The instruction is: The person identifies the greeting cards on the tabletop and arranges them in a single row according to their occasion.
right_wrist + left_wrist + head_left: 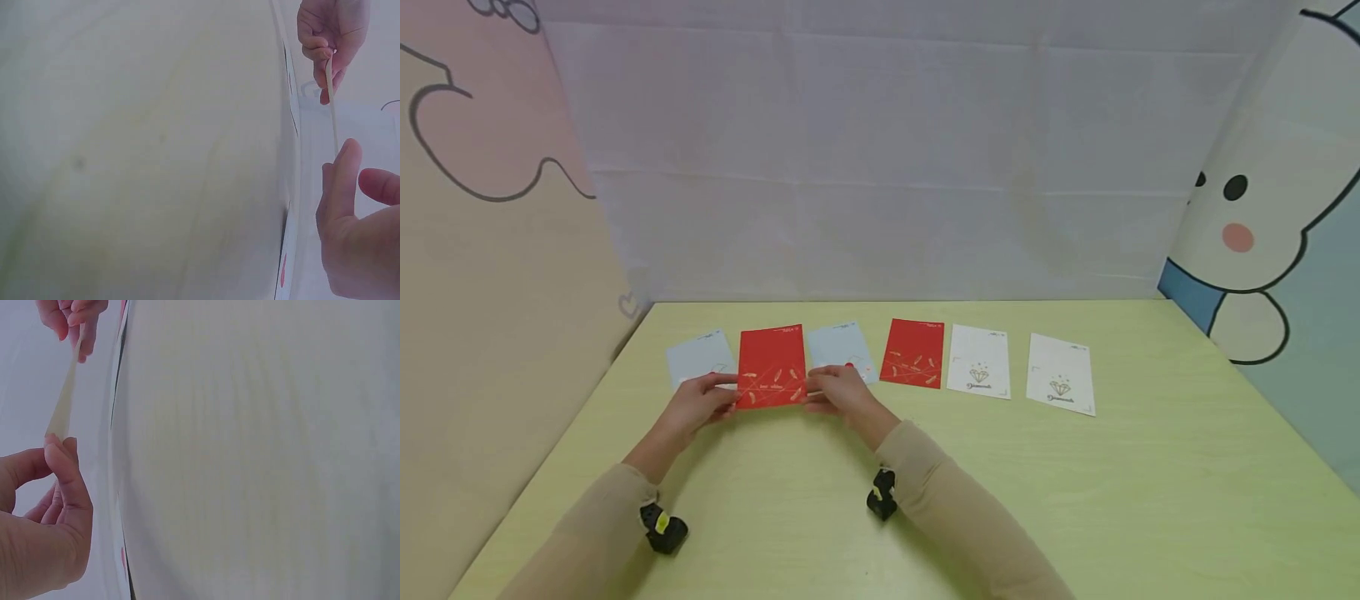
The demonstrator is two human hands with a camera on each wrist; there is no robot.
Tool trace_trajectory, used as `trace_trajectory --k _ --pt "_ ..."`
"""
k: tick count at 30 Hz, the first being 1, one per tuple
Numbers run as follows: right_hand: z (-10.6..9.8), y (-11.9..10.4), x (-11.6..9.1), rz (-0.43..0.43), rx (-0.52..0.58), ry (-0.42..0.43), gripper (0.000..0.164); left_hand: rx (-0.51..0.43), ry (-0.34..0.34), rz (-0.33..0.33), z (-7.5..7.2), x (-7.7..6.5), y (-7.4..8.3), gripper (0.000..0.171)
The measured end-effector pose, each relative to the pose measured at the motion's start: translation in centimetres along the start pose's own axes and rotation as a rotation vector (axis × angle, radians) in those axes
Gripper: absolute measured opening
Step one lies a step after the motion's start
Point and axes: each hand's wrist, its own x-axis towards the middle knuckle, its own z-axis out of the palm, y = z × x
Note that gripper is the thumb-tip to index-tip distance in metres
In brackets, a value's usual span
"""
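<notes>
A red card (771, 362) with gold leaf-like prints is held up above the table between both hands. My left hand (700, 402) pinches its lower left edge between thumb and fingertips. At its right edge, the straight fingers of my right hand (846, 398) touch the card, with the thumb apart in the right wrist view. Seen edge-on in the left wrist view, the card (64, 403) is a thin pale strip spanning both hands. Behind it lie two light blue cards, one at the left (696, 358) and one at the right (835, 343), each partly covered by a hand.
Right of my hands, another red card (912, 354) and two white cards with diamond prints, a nearer one (979, 358) and a farther one (1061, 373), continue the row. They lie on a pale yellow-green table (1112, 492). A white sheet (880, 150) hangs behind it.
</notes>
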Motion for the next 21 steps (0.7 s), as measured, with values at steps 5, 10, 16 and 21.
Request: trace_trajectory --k 5,10,16,21 --pt "-0.4 -0.2 -0.7 -0.066 -0.080 0.005 0.023 0.020 -0.038 0.010 -0.2 -0.5 0.2 0.047" --pt "-0.5 -0.4 -1.0 -0.086 -0.137 0.004 0.018 0.046 -0.079 0.040 -0.4 -1.3 0.5 0.049" --pt "-0.6 -0.3 -1.3 -0.077 -0.159 0.009 0.019 0.017 -0.130 0.060 -0.8 -2.4 0.5 0.050" --pt "-0.6 -0.2 -1.8 -0.072 -0.139 -0.009 0.021 -0.006 -0.172 0.053 -0.8 -3.5 0.5 0.049"
